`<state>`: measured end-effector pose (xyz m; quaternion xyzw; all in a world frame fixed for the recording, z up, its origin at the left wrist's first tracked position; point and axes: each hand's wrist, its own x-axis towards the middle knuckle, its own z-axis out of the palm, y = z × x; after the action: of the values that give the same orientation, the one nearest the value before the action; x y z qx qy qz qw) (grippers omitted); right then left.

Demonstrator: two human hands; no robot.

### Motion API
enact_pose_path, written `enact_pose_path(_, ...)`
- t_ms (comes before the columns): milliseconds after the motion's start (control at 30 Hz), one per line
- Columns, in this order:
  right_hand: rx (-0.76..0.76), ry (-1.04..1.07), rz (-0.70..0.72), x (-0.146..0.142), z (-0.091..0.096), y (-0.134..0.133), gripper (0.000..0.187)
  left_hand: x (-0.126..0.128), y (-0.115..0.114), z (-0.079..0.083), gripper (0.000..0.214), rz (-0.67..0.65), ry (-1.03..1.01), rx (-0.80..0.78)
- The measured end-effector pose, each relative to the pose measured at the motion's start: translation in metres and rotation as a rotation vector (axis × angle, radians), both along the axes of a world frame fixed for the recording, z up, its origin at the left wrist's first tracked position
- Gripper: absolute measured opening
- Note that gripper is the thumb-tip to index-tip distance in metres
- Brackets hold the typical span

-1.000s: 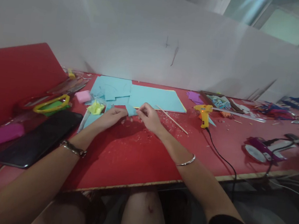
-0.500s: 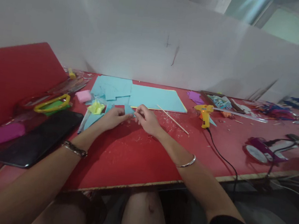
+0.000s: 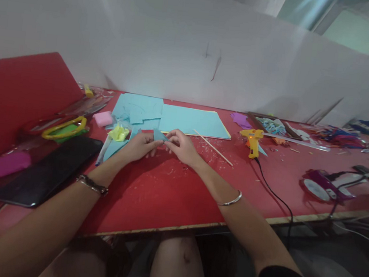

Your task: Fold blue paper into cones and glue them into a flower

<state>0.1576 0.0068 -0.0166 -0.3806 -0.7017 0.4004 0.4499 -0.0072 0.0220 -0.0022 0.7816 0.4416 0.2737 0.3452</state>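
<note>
Between my two hands is a small piece of blue paper [image 3: 158,134], its pointed upper part showing above the fingers. My left hand [image 3: 142,146] pinches it from the left, thumb along its lower edge. From the other side my right hand [image 3: 181,146] grips its right corner between thumb and fingers. Just beyond lie large light-blue sheets [image 3: 193,121] with cut scraps on the left one. A thin wooden stick [image 3: 214,148] rests to the right of my right hand. Beside my left wrist are a crumpled yellow-green wrapper [image 3: 119,133] and more blue paper pieces [image 3: 114,149].
A yellow glue gun [image 3: 252,142] with a black cord stands on the right. Farther right sits a purple device [image 3: 324,183] with cables. A black phone [image 3: 50,170], pink block [image 3: 103,118] and yellow-handled scissors [image 3: 67,128] lie left. A tray of scraps [image 3: 272,125] is near the wall.
My right fingers have closed in on the blue paper, and both thumbs now meet near its lower edge. The paper has tilted slightly. Things on the table have stayed put.
</note>
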Motion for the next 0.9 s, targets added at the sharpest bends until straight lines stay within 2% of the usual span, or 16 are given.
enact_pose_path(100,-0.038,-0.040,-0.014,-0.0005,0.0030,-0.0029,0.007,-0.0003,0.0004,-0.0002,0.040,0.022,0.023,0.022)
enact_pose_path(300,-0.027,-0.125,-0.001,0.0000,0.0092,-0.0086,0.013,-0.0018,0.0006,0.0008,0.046,0.020,0.057,0.074)
enact_pose_path(567,-0.050,-0.165,0.104,0.0015,0.0078,-0.0088,0.015,-0.0003,0.0035,-0.0029,0.034,0.056,-0.077,0.105)
enact_pose_path(700,-0.046,-0.176,0.116,0.0015,0.0074,-0.0071,0.015,-0.0005,0.0045,-0.0037,0.033,0.040,-0.072,0.092)
enact_pose_path(900,-0.039,-0.202,0.156,-0.0012,0.0090,-0.0091,0.020,-0.0008,0.0024,-0.0009,0.037,0.017,-0.042,0.157)
